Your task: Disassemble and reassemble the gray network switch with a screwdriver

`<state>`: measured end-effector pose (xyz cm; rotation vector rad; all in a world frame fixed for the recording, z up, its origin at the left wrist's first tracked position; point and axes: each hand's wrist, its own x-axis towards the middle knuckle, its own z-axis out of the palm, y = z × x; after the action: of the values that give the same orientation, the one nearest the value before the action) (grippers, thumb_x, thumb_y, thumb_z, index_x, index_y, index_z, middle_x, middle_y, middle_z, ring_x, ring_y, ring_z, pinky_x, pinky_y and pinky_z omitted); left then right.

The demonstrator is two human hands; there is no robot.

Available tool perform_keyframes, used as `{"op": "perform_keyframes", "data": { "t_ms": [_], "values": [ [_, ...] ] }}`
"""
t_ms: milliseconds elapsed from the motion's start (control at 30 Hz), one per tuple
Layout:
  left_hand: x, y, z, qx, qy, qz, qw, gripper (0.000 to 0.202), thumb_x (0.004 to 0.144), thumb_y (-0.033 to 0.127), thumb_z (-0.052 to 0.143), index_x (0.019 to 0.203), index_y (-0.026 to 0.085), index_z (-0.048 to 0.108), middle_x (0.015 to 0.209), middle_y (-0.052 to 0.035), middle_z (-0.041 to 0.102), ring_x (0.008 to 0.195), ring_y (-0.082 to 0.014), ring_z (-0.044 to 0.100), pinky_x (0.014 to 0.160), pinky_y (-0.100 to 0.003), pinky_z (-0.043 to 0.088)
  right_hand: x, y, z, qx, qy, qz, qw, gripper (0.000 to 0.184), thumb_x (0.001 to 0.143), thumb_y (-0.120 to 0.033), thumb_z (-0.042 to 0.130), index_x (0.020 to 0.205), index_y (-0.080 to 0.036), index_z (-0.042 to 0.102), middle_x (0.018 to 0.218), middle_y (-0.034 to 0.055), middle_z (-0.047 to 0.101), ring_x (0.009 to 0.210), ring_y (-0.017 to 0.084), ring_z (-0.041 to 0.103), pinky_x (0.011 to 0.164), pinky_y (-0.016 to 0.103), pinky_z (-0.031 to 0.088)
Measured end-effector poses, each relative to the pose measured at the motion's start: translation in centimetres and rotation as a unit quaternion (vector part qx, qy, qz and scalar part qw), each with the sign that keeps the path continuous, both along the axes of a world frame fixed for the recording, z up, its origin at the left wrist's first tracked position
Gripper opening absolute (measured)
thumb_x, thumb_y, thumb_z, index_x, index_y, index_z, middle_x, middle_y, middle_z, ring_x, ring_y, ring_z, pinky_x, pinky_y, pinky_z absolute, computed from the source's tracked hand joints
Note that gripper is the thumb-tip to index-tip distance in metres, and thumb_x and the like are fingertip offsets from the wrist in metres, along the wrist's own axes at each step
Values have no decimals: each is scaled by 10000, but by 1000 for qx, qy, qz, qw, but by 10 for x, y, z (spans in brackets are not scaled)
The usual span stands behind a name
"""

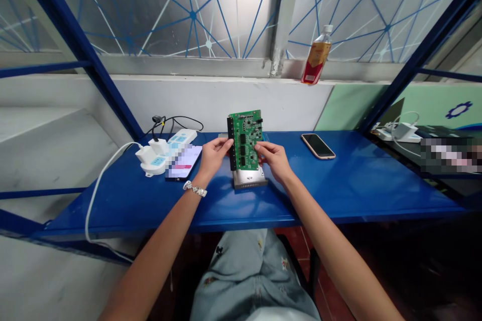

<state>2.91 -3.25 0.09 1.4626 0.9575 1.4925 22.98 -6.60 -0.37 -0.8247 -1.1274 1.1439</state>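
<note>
A green circuit board [246, 140] is held up at a tilt between both hands, its component side facing me. A black connector strip runs down its left edge. My left hand [215, 156] pinches that left edge, thumb on the strip. My right hand [275, 158] grips the right edge between thumb and fingers. Below and behind the board, a silver metal case [250, 178] with a row of slots along its front rests on the blue table [339, 185]. The board covers most of the case, so I cannot tell whether the two touch.
At the left lie a white power strip [176, 143] with plugged-in adapters and a lit phone [184, 163]. A dark-screened phone [318, 146] lies to the right. A drink bottle [317, 55] stands on the window ledge. A white cable [94, 195] hangs over the table's left edge.
</note>
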Motion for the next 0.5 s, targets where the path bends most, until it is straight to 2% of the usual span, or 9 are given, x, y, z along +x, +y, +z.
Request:
{"op": "perform_keyframes", "data": {
  "t_ms": [133, 233, 367, 500],
  "values": [
    [1, -2, 2, -26, -62, -64, 996, 434, 712, 462, 862, 965, 126, 752, 839, -55, 749, 668, -141, 661, 641, -277, 557, 3, 9, -8, 3, -35, -67, 997, 410, 691, -542, 802, 854, -170, 745, 523, -48, 535, 456, 101, 440, 448, 261, 378],
    [5, -7, 5, -63, -101, -119, 986, 432, 657, 396, 906, 947, 131, 726, 820, -33, 731, 646, -123, 658, 631, -265, 558, 0, 12, -13, -10, -82, -79, 993, 462, 693, -609, 761, 825, -169, 716, 520, -52, 497, 462, 100, 428, 447, 253, 377],
    [13, -15, 7, -84, -110, -177, 974, 421, 648, 362, 918, 911, 130, 685, 750, -11, 699, 602, -113, 653, 602, -254, 552, -8, 9, -11, -43, -96, -33, 994, 555, 711, -734, 680, 766, -182, 664, 621, -31, 480, 564, 117, 469, 475, 242, 430],
    [21, -17, 4, -82, -105, -187, 973, 431, 655, 375, 918, 893, 132, 653, 709, 3, 673, 569, -121, 655, 570, -258, 556, -14, 4, -5, -63, -111, 11, 992, 614, 706, -793, 644, 772, -182, 644, 701, -6, 513, 660, 138, 509, 505, 232, 434]
  ]
}}
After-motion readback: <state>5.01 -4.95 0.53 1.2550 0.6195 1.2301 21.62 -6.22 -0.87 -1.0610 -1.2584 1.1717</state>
